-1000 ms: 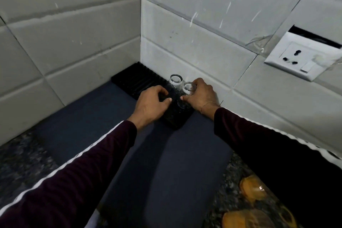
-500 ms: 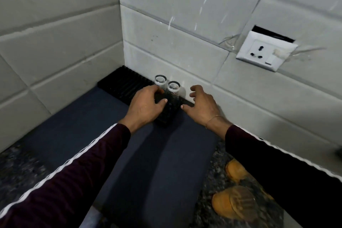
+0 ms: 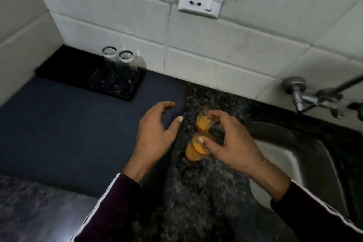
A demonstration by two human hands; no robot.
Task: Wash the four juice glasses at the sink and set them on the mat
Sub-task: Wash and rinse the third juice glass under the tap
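Both hands have left the ribbed black mat [image 3: 59,67]; right hand [image 3: 233,143] cups two orange-smeared glasses [image 3: 202,124] mid-frame, left hand [image 3: 155,133] spread, empty.

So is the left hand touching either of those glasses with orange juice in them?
Apart. The head view shows bare speckled counter between the left hand and both juice glasses; only the right hand reaches over them.

Two clean glasses [image 3: 117,68] crowd the black mat's [image 3: 59,68] right end.
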